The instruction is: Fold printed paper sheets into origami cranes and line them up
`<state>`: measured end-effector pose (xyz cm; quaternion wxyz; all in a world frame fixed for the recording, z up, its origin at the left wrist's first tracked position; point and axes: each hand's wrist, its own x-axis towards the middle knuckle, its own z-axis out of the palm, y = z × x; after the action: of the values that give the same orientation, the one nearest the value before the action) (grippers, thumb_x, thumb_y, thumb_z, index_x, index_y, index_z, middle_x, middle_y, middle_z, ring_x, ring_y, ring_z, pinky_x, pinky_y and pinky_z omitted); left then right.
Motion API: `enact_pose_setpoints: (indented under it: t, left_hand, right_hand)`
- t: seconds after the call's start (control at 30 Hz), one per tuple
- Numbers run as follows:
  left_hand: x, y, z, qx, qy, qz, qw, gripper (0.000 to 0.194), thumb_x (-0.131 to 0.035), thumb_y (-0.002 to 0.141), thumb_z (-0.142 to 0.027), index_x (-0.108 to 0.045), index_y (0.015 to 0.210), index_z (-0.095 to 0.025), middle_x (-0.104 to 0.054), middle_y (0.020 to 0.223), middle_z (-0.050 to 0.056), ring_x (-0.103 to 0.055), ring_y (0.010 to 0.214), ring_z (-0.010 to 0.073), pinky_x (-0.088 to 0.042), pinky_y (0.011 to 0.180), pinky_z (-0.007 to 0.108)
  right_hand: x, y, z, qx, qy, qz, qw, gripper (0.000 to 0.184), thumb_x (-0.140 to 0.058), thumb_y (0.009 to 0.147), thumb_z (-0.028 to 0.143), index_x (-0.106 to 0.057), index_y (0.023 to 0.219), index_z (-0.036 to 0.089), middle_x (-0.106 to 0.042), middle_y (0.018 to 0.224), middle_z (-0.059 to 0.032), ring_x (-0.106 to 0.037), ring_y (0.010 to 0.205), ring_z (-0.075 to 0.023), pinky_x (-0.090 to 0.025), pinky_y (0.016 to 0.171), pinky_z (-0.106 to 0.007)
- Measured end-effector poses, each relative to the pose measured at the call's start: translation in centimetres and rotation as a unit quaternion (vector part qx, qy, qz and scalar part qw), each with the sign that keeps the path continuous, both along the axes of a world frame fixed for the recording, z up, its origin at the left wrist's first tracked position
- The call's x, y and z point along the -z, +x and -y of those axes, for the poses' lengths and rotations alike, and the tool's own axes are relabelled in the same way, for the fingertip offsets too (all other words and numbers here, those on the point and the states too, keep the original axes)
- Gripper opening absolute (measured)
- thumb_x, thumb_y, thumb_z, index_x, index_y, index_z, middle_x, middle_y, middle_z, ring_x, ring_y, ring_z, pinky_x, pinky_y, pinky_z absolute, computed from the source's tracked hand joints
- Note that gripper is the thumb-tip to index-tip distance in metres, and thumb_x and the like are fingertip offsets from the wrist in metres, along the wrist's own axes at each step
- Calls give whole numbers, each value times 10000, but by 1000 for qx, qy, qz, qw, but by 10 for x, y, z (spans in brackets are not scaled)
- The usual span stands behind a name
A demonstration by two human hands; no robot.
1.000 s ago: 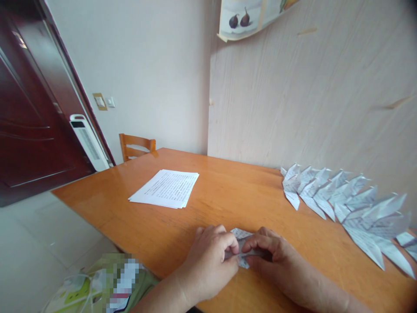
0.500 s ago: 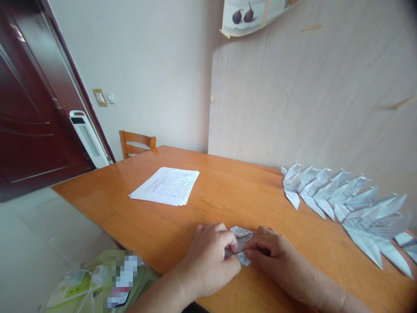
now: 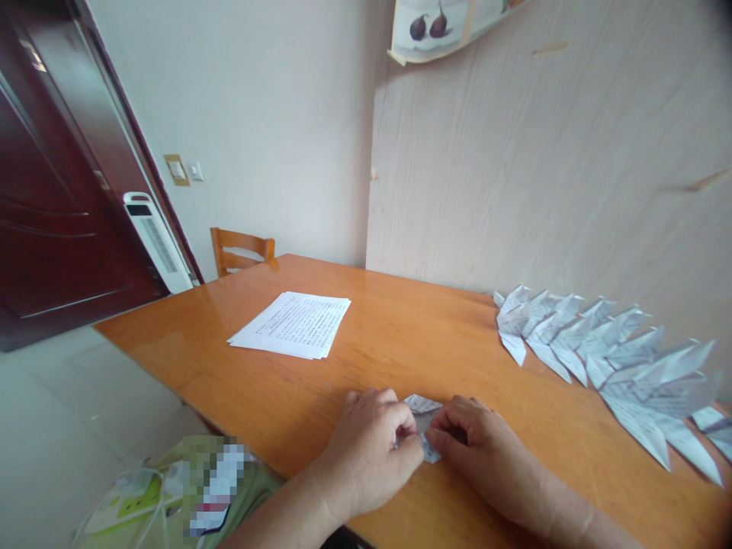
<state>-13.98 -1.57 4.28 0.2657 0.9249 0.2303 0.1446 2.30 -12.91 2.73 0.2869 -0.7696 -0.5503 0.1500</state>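
Observation:
A small folded piece of printed paper (image 3: 422,404) lies near the table's front edge, partly covered by both hands. My left hand (image 3: 382,438) pinches its left side between thumb and curled fingers. On the opposite side, my right hand (image 3: 472,438) grips the paper with thumb and forefinger close together. Only the top flap and a lower corner of the paper show between the hands. Along the right side stand several folded paper pieces (image 3: 572,328) with pointed wing-like tips, arranged in a row and made of similar printed sheets.
A stack of printed sheets (image 3: 291,326) rests on the wooden table (image 3: 400,328) at left of centre. Behind the far edge is a wooden chair (image 3: 243,248). A green-covered surface with a power strip (image 3: 131,499) and cables sits below the left edge.
My right thumb and forefinger have closed together at the paper's edge, and the hand has turned slightly. The left hand keeps its pinch. The view has tilted down a little.

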Motion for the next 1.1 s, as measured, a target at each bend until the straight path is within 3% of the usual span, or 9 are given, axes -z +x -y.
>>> enact_pose_setpoints:
  t: [0.23, 0.4, 0.87, 1.1]
  left_hand:
    - [2, 1, 0, -3, 1, 1, 1000, 102, -591, 834, -212, -623, 738, -224, -605, 833, -12, -544, 861, 185, -323, 776, 328]
    - [2, 0, -1, 4, 2, -3, 1000, 77, -600, 807, -202, -630, 740, -225, -603, 830, -11, -545, 868, 189, -326, 786, 335]
    - [-2, 1, 1, 1, -7, -4, 1000, 65, -592, 767, -202, -648, 769, -235, -629, 871, -6, -556, 905, 204, -322, 797, 346]
    - [2, 1, 1, -7, 18, 4, 1000, 76, -601, 827, -237, -620, 756, -222, -614, 850, -7, -558, 888, 196, -316, 788, 338]
  right_hand:
    - [-5, 1, 4, -44, 14, -48, 998, 168, -603, 884, 281, -733, 778, 273, -686, 816, 7, -607, 817, -194, -415, 750, -318]
    - [-5, 0, 4, -37, 6, -52, 998, 177, -607, 885, 293, -737, 766, 280, -683, 820, 6, -604, 823, -200, -412, 766, -330]
    - [-1, -9, -1, -3, -26, 73, 997, 210, -570, 924, 341, -645, 753, 246, -658, 838, -10, -575, 833, -214, -349, 740, -354]
    - [0, 2, 5, -23, 6, 7, 1000, 155, -574, 915, 292, -647, 789, 237, -651, 823, -1, -581, 781, -183, -389, 715, -322]
